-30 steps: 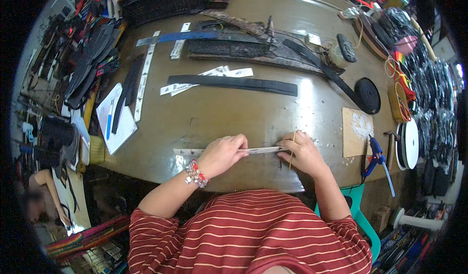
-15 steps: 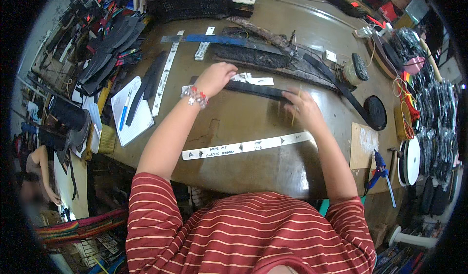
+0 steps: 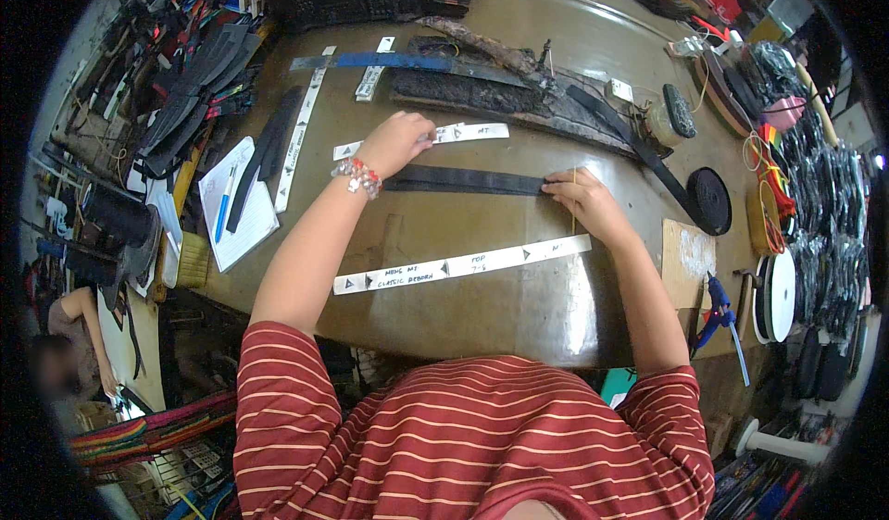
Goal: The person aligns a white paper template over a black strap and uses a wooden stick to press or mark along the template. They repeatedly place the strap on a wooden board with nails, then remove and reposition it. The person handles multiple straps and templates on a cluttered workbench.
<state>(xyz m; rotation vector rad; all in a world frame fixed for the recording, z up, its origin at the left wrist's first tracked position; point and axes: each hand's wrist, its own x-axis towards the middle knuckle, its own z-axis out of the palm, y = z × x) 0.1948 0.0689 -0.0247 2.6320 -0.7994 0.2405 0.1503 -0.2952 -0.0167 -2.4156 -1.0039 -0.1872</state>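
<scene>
left hand (image 3: pixel 407 140): fingers bent over upper white paper (image 3: pixel 482 132), hold unclear. black strap (image 3: pixel 472 181), across that paper a second ago, now apart below, uncovering it. lower paper strip (image 3: pixel 463 265), then held, lies loose. right hand (image 3: pixel 590 203): half-curled, fingertips at strap's right end. left end hidden, likely behind left wrist (image 3: pixel 369 161).

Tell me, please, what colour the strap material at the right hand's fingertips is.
The strap material is black, showing best in the head view.

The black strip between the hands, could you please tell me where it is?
In the head view, the black strip lies across the table, its right end at the right hand, between the front white strip and the white strips behind.
</scene>
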